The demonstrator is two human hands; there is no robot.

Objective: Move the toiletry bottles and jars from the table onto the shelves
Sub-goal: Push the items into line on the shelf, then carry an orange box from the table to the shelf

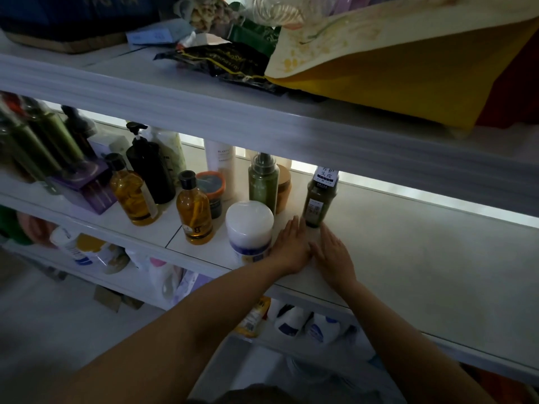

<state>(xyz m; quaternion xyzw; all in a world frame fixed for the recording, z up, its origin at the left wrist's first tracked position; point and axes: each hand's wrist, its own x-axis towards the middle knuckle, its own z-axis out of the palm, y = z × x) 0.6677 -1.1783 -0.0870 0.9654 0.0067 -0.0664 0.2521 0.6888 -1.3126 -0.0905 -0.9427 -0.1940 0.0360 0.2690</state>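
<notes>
The left hand [291, 249] and right hand [335, 255] lie flat, fingers straight and gripping nothing, near the front edge of the middle shelf [414, 258], fingertips by the base of the upright dark green bottle [319, 199], right of a white jar [249, 231].

Both hands [291, 249] flat on middle shelf [408, 258] nr front edge, bottle [319, 199] just behind fingertips, jar [249, 228] left of hands, more bottles further left.

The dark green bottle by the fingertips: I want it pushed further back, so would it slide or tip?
Likely to tip if pushed high: the dark green bottle stands tall and narrow on a small base. A low push from the left hand would probably slide it, since the shelf looks smooth.
</notes>
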